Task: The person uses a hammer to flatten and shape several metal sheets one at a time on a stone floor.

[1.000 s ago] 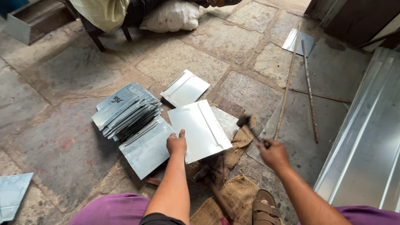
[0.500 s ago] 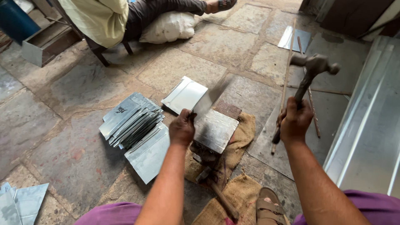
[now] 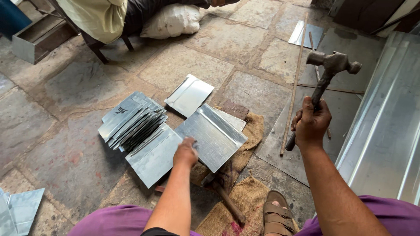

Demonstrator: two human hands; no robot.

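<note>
Right hand (image 3: 311, 124) now has hammer (image 3: 326, 83) raised off the floor; left hand (image 3: 185, 153) holds metal sheet (image 3: 212, 136) tilted flatter.

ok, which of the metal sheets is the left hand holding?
The folded sheet lying over the burlap, gripped at its near corner by the left hand; the fanned stack and the lone sheet lie untouched.

A sheet-metal workshop run on the ground: a stack of folded grey galvanised sheet pieces (image 3: 133, 121) lies on a rough stone-slab floor (image 3: 65, 157), long shiny metal panels (image 3: 385, 126) line one side, worn brown burlap sacking (image 3: 249, 131) pads the work spot, and a steel-headed hammer (image 3: 326, 83) is raised.
</note>
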